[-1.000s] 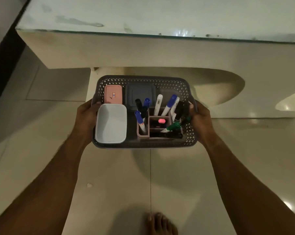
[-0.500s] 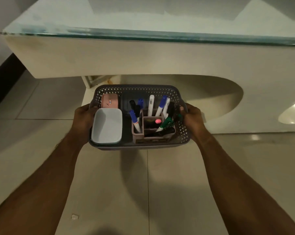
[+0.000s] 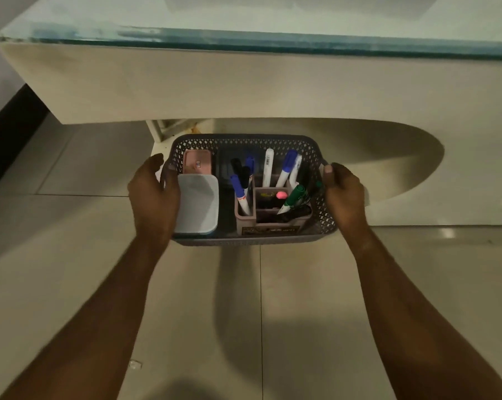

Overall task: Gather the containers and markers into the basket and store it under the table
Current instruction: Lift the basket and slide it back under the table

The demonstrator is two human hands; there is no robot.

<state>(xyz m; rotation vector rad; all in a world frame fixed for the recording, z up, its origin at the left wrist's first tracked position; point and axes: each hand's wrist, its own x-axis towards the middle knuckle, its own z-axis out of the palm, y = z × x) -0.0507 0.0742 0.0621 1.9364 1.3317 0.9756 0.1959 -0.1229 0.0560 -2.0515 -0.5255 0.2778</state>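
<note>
A grey perforated basket (image 3: 244,239) hangs in the air in front of the table's front panel (image 3: 244,90). My left hand (image 3: 153,197) grips its left rim and my right hand (image 3: 345,194) grips its right rim. Inside lie a white-lidded container (image 3: 198,203), a pink container (image 3: 197,164) and a dark container (image 3: 229,163) behind it. A pink pen holder (image 3: 273,223) on the right side holds several markers (image 3: 286,168) with blue, black and green caps.
The glass-topped table (image 3: 273,43) spans the top of the view, with an arched opening (image 3: 359,157) low in its cream front. Beige floor tiles (image 3: 258,327) stretch below. A dark wall strip (image 3: 10,134) runs at the far left.
The basket has been lowered and carried nearer the table's front; the view has dropped, so the table edge now stands higher in the frame. Both hands keep their hold.
</note>
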